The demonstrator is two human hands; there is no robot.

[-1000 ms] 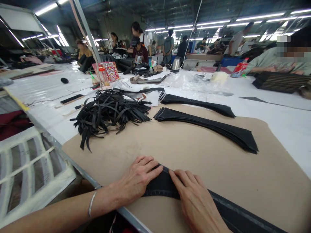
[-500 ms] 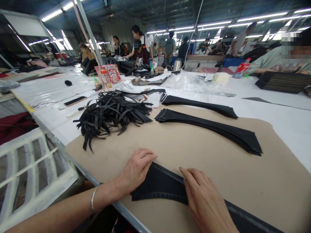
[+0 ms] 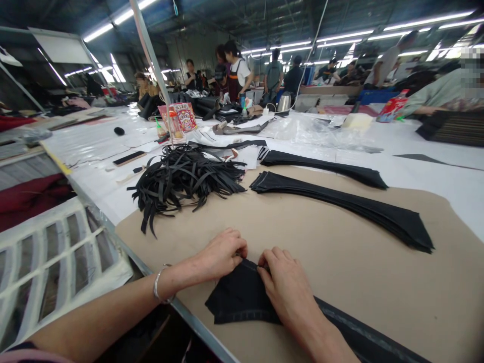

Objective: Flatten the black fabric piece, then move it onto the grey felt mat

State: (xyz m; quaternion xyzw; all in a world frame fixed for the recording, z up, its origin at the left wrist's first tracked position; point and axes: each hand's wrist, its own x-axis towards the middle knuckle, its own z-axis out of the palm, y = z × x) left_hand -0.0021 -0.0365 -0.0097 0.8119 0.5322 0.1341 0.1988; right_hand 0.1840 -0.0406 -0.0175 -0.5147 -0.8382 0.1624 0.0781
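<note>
A long black leather-like panel (image 3: 242, 295) with pale lines along its edges lies near the table's front edge, running off the bottom right. My left hand (image 3: 225, 252) is closed in a pinch at the panel's upper left corner. My right hand (image 3: 285, 282) pinches the panel's far edge a little to the right, its forearm crossing over the panel. A stack of similar black panels (image 3: 340, 206) lies farther back. Behind that is a second stack (image 3: 325, 166). To the left of both sits a tangled heap of black strips (image 3: 185, 176).
Brown sheet material (image 3: 212, 217) covers the white table (image 3: 91, 166). A metal edge (image 3: 200, 333) runs along my side. At left stands a pale slatted frame (image 3: 56, 262). A metal pole (image 3: 151, 55) rises behind the heap. Several people are at the far side.
My right hand has moved left along the panel's edge, closer to my left hand. My left hand's fingers have curled into a pinch at the corner. The camera view has shifted slightly left.
</note>
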